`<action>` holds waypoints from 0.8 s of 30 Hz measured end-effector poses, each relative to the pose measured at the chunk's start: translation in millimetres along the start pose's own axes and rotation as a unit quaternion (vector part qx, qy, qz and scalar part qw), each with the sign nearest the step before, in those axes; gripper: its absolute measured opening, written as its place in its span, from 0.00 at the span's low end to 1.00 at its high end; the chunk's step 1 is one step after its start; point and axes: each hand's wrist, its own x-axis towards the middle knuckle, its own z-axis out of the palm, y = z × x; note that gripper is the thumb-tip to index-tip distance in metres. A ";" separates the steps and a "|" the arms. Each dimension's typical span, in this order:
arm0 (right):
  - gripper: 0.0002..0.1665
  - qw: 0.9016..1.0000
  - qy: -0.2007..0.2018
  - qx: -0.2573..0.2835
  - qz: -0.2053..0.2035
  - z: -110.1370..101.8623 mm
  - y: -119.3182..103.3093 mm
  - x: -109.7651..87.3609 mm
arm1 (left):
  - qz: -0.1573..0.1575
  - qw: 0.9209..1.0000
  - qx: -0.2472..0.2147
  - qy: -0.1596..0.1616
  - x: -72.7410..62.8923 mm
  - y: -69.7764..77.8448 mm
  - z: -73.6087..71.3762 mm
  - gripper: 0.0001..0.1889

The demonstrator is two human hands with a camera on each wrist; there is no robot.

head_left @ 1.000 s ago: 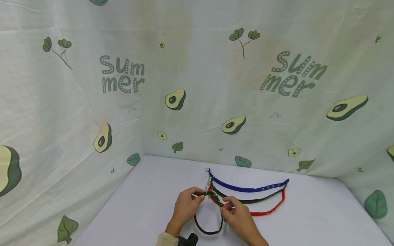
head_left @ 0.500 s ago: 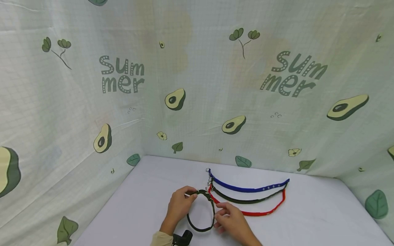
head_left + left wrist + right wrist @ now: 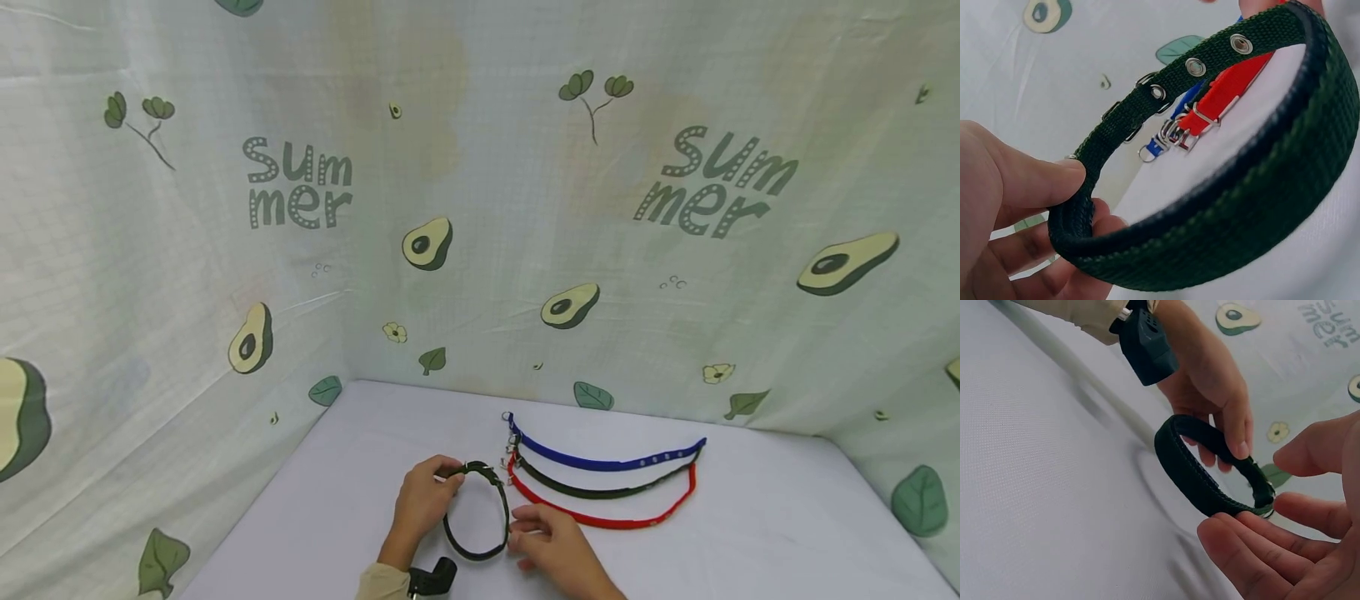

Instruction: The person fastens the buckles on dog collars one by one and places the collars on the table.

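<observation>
A dark green webbing collar [image 3: 1285, 206] with metal eyelets is fastened into a loop and held up over the table. My left hand [image 3: 422, 504] pinches its left side between thumb and fingers. In the left wrist view, the thumb [image 3: 1063, 182] presses the inside of the band near the metal fittings. My right hand [image 3: 553, 543] is at the loop's right side, its spread fingers [image 3: 1229, 547] right at the band and the thumb apart from it. The loop is open and round in the head view [image 3: 477, 557].
Behind and to the right, a blue collar [image 3: 592, 462], another dark green collar [image 3: 607, 493] and a red collar [image 3: 622, 524] lie in nested curves on the white table [image 3: 750, 533], their buckles together at left. A printed curtain [image 3: 480, 167] stands behind. A black wrist device [image 3: 433, 578] sits on the left wrist.
Both hands and the collar loop have moved left, and the loop now faces more towards the camera. The right hand has loosened its pinch near the buckle and lowered along the band.
</observation>
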 end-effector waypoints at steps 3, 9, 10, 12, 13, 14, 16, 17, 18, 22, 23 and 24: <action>0.24 1.000 -0.001 -0.006 -0.007 0.3 -1.4 -1.0 | 0.001 1.000 -0.004 -0.003 0.7 -1.4 -0.5 0.07; 0.23 1.000 -0.023 0.002 -0.014 4.2 -1.5 -2.9 | -0.009 1.000 -0.016 -0.013 1.6 -5.6 -3.2 0.08; 0.23 1.000 -0.027 0.006 -0.015 4.9 -1.1 -3.2 | -0.009 1.000 -0.017 -0.014 1.7 -6.0 -3.5 0.08; 0.23 0.999 -0.032 0.013 -0.015 6.2 0.0 -3.4 | -0.006 1.000 -0.019 -0.014 1.7 -6.4 -4.0 0.09; 0.24 0.999 -0.034 0.016 -0.015 6.7 0.7 -3.3 | -0.009 1.000 -0.019 -0.015 1.7 -6.6 -4.0 0.09; 0.24 0.999 -0.034 0.018 -0.013 7.2 1.3 -3.2 | -0.010 1.000 -0.020 -0.016 1.7 -6.8 -3.9 0.09; 0.23 0.999 -0.034 0.020 -0.009 8.4 1.9 -3.0 | -0.008 1.000 -0.022 -0.018 1.3 -7.2 -3.9 0.09; 0.22 0.999 -0.035 0.019 -0.009 8.7 2.3 -2.9 | -0.011 0.999 -0.024 -0.020 1.0 -7.4 -3.6 0.09; 0.22 0.999 -0.035 0.017 -0.009 8.9 2.6 -3.0 | -0.012 0.999 -0.025 -0.021 0.7 -7.7 -3.4 0.10; 0.20 0.999 -0.035 0.012 -0.013 8.1 3.5 -3.2 | -0.009 0.999 -0.040 -0.021 -0.2 -8.2 -1.6 0.10; 0.20 0.999 -0.035 0.012 -0.013 7.7 3.7 -3.2 | -0.010 0.999 -0.045 -0.021 -0.5 -7.8 -1.0 0.10; 0.20 0.999 -0.035 0.013 -0.012 7.3 3.8 -3.1 | -0.010 0.998 -0.050 -0.021 -0.6 -7.6 -0.3 0.09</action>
